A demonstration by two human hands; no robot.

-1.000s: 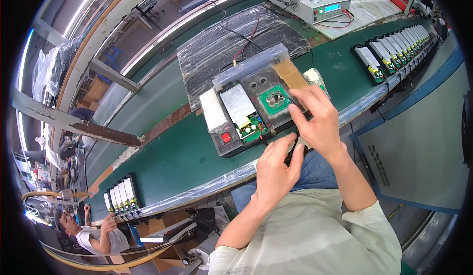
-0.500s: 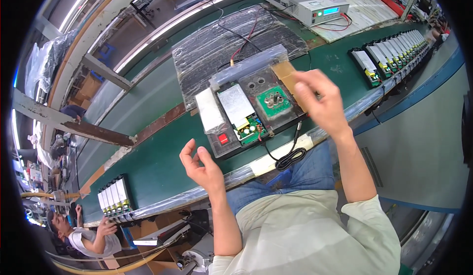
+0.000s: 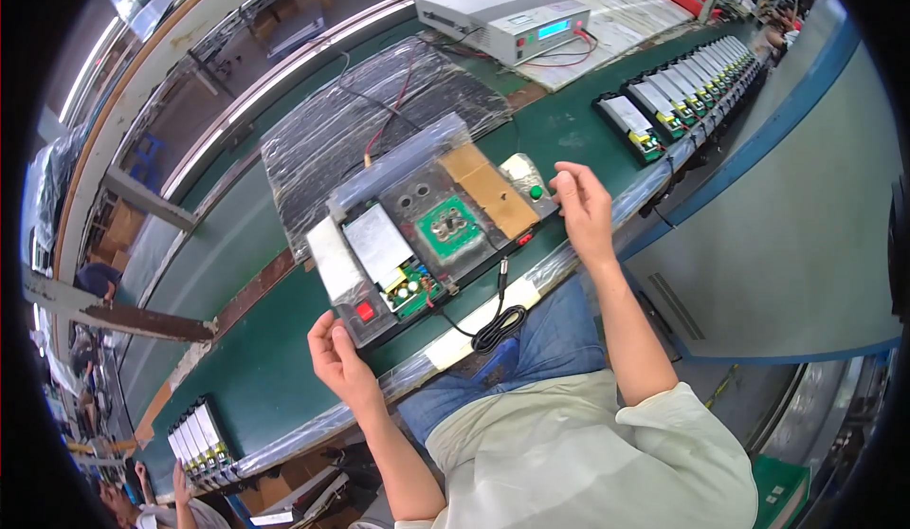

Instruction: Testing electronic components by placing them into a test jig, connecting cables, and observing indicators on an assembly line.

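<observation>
Hands (image 3: 343, 366) (image 3: 586, 214) flank the black fixture (image 3: 471, 256) — perhaps touching — silver-topped board (image 3: 377, 245) inside.

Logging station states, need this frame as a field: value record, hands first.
left hand: at black fixture's near left corner, by red switch; contact unclear
right hand: beside green button; contact unclear
unit: silver-covered circuit unit, lying in fixture
cable: coiled black cable, at bench edge before fixture
instrument: gray box, screen lit, beyond fixture
rows: similar units right and left along bench
</observation>
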